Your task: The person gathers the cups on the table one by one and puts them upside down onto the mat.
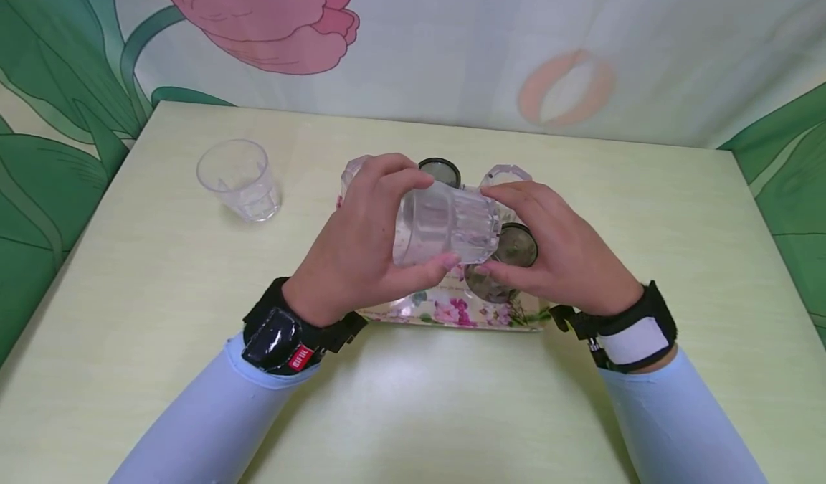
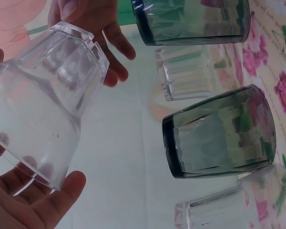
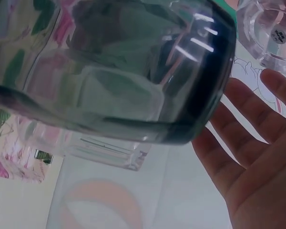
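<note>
A clear drinking glass (image 1: 445, 222) lies tilted nearly sideways above the tray, its base toward the right. My left hand (image 1: 361, 244) grips it near the rim, thumb on the near side and fingers over the far side. My right hand (image 1: 561, 251) is at the base end with its fingers spread. In the right wrist view its fingers (image 3: 250, 112) look straight and a little apart from the base of the glass (image 3: 271, 36). Below stands a floral tray (image 1: 445, 315) with upside-down glasses, among them a dark green glass (image 2: 219, 133) and a clear glass (image 2: 188, 71).
Another clear glass (image 1: 239, 179) stands upright on the pale table (image 1: 439, 412), left of the tray. At the tray's back are a green glass (image 1: 440, 172) and a clear glass (image 1: 506, 173). A flower-printed curtain (image 1: 439, 46) hangs behind the table's far edge.
</note>
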`<state>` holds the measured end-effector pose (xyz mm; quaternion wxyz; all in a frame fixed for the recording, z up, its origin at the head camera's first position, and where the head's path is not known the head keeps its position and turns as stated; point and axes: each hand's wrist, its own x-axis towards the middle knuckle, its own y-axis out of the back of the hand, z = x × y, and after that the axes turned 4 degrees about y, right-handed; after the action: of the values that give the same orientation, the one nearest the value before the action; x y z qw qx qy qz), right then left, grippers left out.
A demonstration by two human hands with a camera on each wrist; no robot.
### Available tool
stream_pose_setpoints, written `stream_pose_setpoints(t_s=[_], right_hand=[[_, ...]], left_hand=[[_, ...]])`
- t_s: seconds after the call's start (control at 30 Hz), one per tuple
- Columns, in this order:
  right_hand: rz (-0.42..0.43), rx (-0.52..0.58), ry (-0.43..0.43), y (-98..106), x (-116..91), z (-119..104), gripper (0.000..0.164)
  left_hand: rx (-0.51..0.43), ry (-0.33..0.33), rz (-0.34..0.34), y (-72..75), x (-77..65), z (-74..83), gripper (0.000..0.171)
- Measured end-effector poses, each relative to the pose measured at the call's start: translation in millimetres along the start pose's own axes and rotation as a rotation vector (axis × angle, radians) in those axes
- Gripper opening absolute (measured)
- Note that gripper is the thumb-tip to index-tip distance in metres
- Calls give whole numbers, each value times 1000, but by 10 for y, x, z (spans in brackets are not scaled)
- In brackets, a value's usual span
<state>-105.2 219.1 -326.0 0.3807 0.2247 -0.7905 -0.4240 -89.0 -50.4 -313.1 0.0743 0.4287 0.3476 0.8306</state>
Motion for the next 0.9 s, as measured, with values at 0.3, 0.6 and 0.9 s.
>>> stream_pose_setpoints(t_s=[0.3, 0.6, 0.9], right_hand=[[-13, 26, -15, 0, -14, -51, 86], [2, 26, 8, -13, -7, -68, 84], [51, 22, 37, -19, -6, -69, 80]], left_hand=[[-23, -21, 6, -44, -12, 38, 68], [-27, -29, 4, -70, -23, 36, 68], [-32, -18, -21, -88, -26, 19, 69]])
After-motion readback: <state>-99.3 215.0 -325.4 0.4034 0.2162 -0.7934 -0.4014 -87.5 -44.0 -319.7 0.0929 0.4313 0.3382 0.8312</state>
